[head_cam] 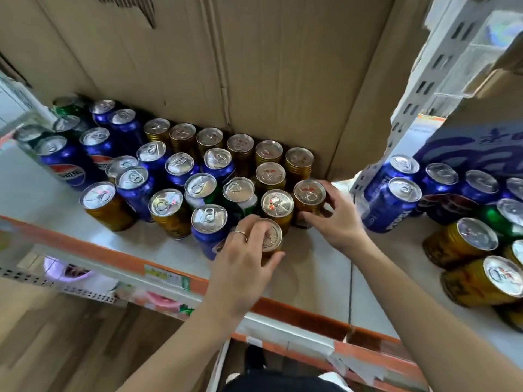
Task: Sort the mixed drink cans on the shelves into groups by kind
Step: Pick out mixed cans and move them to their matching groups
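Mixed cans stand on a white shelf (311, 275) with an orange front edge. My left hand (243, 258) grips a gold can (272, 236) at the shelf front, fingers over its lid and thumb round its side. My right hand (336, 219) grips another gold can (309, 193) to the right of it, fingers curled round its top. A third gold can (276, 206) stands between them. Several gold cans (240, 144) line the back, blue Pepsi cans (133, 182) fill the left and middle, and green cans (239, 193) stand among them.
A large cardboard box (226, 58) closes off the back of the shelf. A white perforated upright (407, 114) divides it from the right bay, where blue cans (393, 205), gold cans (467, 244) and a green can (498, 219) stand. Wooden floor shows below left.
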Demonstrator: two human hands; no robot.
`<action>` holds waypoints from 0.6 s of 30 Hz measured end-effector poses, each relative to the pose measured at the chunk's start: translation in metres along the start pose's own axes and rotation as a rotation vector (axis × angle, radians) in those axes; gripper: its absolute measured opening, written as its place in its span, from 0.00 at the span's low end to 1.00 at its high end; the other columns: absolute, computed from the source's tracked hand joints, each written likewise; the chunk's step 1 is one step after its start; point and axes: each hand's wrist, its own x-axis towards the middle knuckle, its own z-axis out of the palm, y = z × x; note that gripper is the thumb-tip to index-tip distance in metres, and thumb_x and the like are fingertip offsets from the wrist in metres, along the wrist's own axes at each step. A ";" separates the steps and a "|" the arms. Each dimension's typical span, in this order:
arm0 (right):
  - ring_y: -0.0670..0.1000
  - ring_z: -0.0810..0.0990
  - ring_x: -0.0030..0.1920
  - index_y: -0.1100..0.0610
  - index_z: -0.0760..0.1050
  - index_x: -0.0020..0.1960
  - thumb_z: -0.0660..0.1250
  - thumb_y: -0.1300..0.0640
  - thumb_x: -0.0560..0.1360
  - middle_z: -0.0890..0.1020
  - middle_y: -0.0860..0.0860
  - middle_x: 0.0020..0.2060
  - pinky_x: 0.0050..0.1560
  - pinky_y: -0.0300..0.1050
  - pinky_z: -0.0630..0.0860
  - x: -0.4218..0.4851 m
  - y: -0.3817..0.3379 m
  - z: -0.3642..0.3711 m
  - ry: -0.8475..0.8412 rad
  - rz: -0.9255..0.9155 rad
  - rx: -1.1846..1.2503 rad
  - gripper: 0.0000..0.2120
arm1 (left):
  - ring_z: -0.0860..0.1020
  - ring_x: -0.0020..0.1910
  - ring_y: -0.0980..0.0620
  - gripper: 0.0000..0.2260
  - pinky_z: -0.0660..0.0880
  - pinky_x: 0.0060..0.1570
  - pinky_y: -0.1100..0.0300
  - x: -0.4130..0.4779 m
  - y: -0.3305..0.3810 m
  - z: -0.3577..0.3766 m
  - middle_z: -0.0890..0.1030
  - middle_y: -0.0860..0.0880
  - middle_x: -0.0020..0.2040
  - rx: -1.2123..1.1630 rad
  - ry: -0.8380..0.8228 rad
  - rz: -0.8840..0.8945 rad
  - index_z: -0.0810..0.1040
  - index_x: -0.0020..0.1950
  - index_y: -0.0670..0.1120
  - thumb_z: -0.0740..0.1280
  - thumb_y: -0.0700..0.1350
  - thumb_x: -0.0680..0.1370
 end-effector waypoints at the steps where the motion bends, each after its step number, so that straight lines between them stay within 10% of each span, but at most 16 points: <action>1: 0.43 0.75 0.61 0.52 0.70 0.69 0.76 0.62 0.70 0.77 0.39 0.55 0.67 0.46 0.72 -0.001 0.000 0.001 -0.002 0.009 0.007 0.30 | 0.79 0.58 0.46 0.22 0.71 0.49 0.64 0.000 -0.001 0.000 0.77 0.47 0.64 0.005 -0.007 0.005 0.76 0.60 0.48 0.78 0.52 0.70; 13: 0.44 0.71 0.63 0.51 0.65 0.73 0.75 0.60 0.72 0.74 0.41 0.58 0.65 0.41 0.69 -0.007 -0.006 0.001 -0.028 0.067 -0.031 0.33 | 0.74 0.65 0.44 0.33 0.76 0.56 0.53 0.001 0.004 0.001 0.71 0.44 0.69 0.047 -0.040 0.003 0.63 0.75 0.47 0.73 0.53 0.75; 18: 0.51 0.65 0.73 0.49 0.53 0.79 0.74 0.52 0.73 0.67 0.48 0.74 0.70 0.48 0.65 -0.017 -0.015 -0.011 -0.125 0.075 -0.092 0.42 | 0.69 0.68 0.43 0.31 0.73 0.61 0.50 0.001 0.012 -0.003 0.66 0.44 0.72 0.135 -0.097 -0.040 0.62 0.75 0.47 0.70 0.53 0.77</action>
